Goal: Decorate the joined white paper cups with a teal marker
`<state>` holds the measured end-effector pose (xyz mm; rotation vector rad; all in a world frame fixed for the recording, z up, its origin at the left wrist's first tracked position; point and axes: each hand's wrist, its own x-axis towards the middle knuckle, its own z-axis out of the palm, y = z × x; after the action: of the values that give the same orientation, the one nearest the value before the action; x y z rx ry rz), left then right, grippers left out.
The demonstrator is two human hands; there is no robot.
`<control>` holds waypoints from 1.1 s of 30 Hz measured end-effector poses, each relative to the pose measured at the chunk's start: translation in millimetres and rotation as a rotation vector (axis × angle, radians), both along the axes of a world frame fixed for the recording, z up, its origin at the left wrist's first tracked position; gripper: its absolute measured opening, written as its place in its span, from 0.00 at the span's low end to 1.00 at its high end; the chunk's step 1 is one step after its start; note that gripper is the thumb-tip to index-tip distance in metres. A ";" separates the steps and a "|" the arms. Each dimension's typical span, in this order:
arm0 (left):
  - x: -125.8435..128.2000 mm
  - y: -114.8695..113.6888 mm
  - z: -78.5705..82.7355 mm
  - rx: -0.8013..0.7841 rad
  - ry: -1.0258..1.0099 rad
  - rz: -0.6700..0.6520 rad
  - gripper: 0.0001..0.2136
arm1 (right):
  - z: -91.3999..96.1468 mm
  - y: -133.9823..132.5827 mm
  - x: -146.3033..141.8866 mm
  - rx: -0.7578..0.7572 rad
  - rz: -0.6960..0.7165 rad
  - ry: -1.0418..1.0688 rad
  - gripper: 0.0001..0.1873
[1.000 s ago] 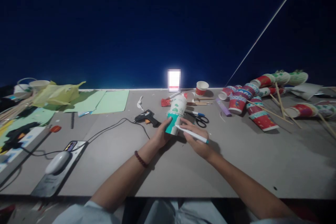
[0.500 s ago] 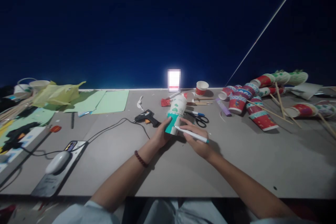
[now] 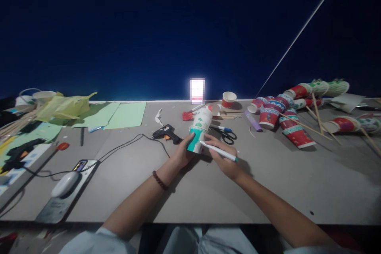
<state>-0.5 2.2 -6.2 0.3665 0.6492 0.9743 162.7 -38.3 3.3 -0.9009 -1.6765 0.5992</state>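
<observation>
My left hand (image 3: 183, 151) is wrapped round the near end of joined paper cups (image 3: 202, 118), tilted away from me over the table. The near cup is partly coloured teal, with a white patch on its right; the cup beyond it is white with green marks. In my right hand (image 3: 224, 162) is a white marker (image 3: 219, 151) with a teal end, its tip at the teal area of the near cup. Just left of the cups lies a black glue gun (image 3: 167, 133). Black-handled scissors (image 3: 228, 136) and a blue-capped marker (image 3: 220, 127) rest to their right.
Decorated cups (image 3: 274, 111) joined in rows lie at the right with thin wooden sticks (image 3: 306, 127). A single red cup (image 3: 229, 100) stands at the back. At left are green paper sheets (image 3: 126, 115), a yellow bag (image 3: 64, 107), a power strip (image 3: 29, 170) and a phone (image 3: 56, 208).
The marker's tip has shifted slightly right and up along the near cup, and my right hand with it. The teal colouring reaches a little further right. My left hand stays in place.
</observation>
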 end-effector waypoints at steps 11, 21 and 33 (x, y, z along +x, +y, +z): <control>-0.2 -0.7 1.9 -0.013 0.028 0.011 0.11 | 3.0 -1.2 -1.5 -0.022 -0.050 0.006 0.12; -1.0 0.1 -1.1 -0.001 0.003 0.010 0.11 | 0.9 -0.6 -0.8 -0.018 -0.008 -0.004 0.13; 0.8 -0.5 4.8 -0.045 0.009 0.034 0.11 | -1.1 -0.8 -1.0 -0.048 -0.015 0.012 0.13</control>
<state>0.3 1.6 -1.4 0.3207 0.6863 0.9897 161.7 -39.1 2.2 -0.9418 -1.6492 0.6359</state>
